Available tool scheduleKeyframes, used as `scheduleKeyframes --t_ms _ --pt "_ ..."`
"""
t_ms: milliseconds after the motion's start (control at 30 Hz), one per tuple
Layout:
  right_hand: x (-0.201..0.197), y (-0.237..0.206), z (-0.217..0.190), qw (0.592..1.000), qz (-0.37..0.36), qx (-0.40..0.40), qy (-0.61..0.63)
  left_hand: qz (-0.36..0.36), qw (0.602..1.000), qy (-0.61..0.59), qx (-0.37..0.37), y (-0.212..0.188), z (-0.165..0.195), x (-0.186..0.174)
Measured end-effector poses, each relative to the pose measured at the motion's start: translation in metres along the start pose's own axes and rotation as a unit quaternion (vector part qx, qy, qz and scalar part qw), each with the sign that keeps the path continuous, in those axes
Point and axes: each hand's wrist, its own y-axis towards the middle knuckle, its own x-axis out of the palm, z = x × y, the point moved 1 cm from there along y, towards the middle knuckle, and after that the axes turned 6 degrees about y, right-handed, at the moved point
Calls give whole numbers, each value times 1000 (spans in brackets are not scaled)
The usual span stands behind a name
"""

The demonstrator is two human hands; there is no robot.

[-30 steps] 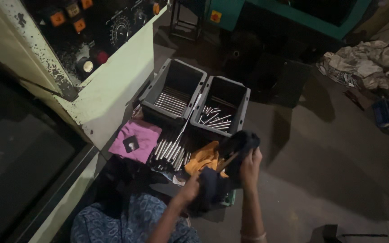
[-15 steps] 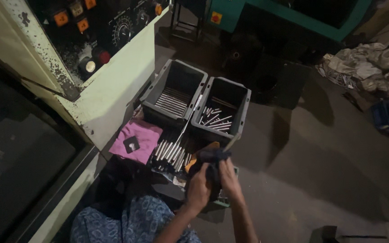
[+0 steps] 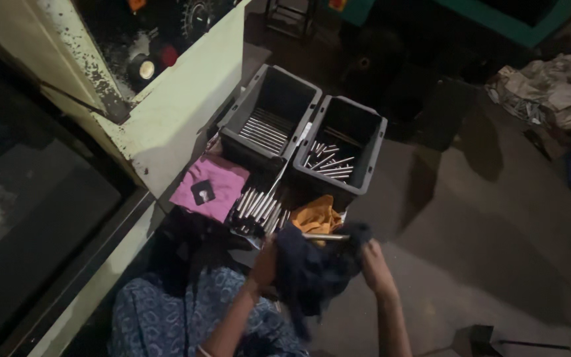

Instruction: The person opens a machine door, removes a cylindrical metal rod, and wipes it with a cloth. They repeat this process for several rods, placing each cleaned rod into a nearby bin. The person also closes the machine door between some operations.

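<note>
Both of my hands hold a dark blue cloth (image 3: 312, 271) bunched around a shiny metal rod (image 3: 325, 236), whose bare end sticks out toward the right. My left hand (image 3: 266, 261) grips the cloth at its left side. My right hand (image 3: 373, 264) grips the cloth's right side, just below the rod's end. Right in front of them lie an orange cloth (image 3: 317, 217) and a tray of several metal rods (image 3: 259, 210).
Two grey bins stand beyond: the left bin (image 3: 236, 135) holds neatly stacked rods, the right bin (image 3: 373, 155) loose ones. A pink cloth (image 3: 207, 188) lies to the left beside a pale green machine (image 3: 186, 99). Crumpled rags (image 3: 556, 86) are on the floor at far right.
My hands were spread with the cloth, came together over it, and now hold it apart again with a rod showing between them. The view has shifted slightly downward.
</note>
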Motion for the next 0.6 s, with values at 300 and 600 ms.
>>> scheduleKeyframes --t_ms 300,600 --pt "145 -3 61 962 -72 156 211 244 917 -234 -209 -8 -119 -31" --pt "256 48 -5 994 -15 13 111 378 835 -272 -292 -42 -104 -41"
